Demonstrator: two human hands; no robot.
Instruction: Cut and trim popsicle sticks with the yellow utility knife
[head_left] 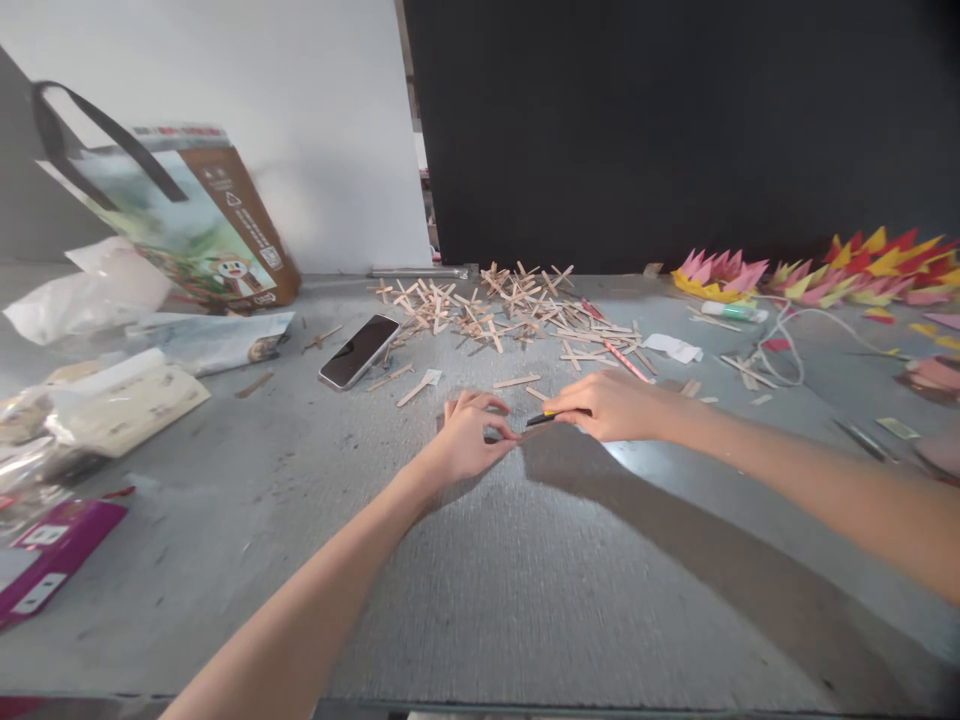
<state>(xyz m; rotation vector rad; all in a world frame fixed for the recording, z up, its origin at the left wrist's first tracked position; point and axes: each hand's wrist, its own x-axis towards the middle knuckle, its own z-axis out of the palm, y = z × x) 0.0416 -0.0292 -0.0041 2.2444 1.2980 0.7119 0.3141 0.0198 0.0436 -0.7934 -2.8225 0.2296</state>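
Near the middle of the grey table, my left hand is closed, thumb and fingers pinching the near end of a thin wooden stick against the tabletop. My right hand is wrapped round a black and yellow utility knife, its tip pointing left over the stick. The knife lies low, close to the stick; whether the blade touches it I cannot tell. Just beyond my hands lies a loose wooden stick. Another stick with a small paper piece rests beyond my left hand.
A pile of crossed wooden sticks spreads at the back. A phone lies left of it, with a printed bag farther left. Folded paper crowns, a glue stick and a white cable are at the right.
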